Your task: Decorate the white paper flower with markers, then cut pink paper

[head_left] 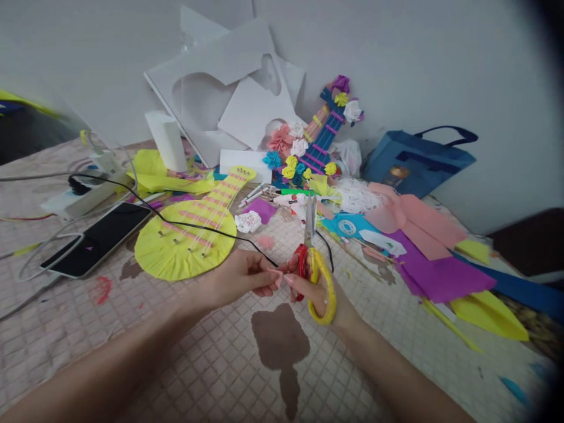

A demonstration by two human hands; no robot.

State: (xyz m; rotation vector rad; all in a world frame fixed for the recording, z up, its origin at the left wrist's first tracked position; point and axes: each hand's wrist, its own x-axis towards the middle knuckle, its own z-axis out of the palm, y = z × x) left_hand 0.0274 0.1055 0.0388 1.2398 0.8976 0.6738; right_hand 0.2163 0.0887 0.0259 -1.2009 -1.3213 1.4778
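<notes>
Between the fingertips of my left hand is a small pink piece of paper. My right hand meets it there, its thumb and finger pinched at the paper's edge. Scissors with a yellow and a red handle hang on my right hand, blades pointing up and away. Just beyond my left hand lies a yellow paper-covered lute shape with pink bands and strings. A crumpled white paper ball and a pink scrap sit past my hands.
A black cable crosses the yellow lute. At left are a phone and a power strip. White boards, a flower-covered blue instrument and a blue bag stand behind. Coloured paper sheets spread at right.
</notes>
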